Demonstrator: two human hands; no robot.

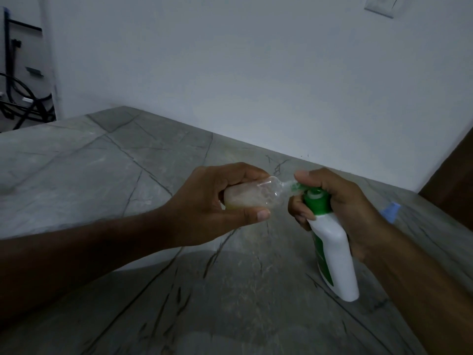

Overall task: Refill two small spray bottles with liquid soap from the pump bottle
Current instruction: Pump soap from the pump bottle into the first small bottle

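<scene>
My left hand (217,203) grips a small clear spray bottle (256,194), tilted on its side with its open neck pointing right. Pale liquid lies in its lower half. Its neck meets the nozzle of the white pump bottle (332,254) with a green pump head (316,201). That bottle stands on the grey stone counter (128,175). My right hand (340,201) wraps round the pump head, thumb on top of it. A light blue object (390,212) shows partly behind my right wrist; what it is cannot be made out.
A white wall runs along the counter's far edge. A dark brown panel (450,172) stands at the right. Black metal frames and cables (18,98) sit beyond the counter's left end.
</scene>
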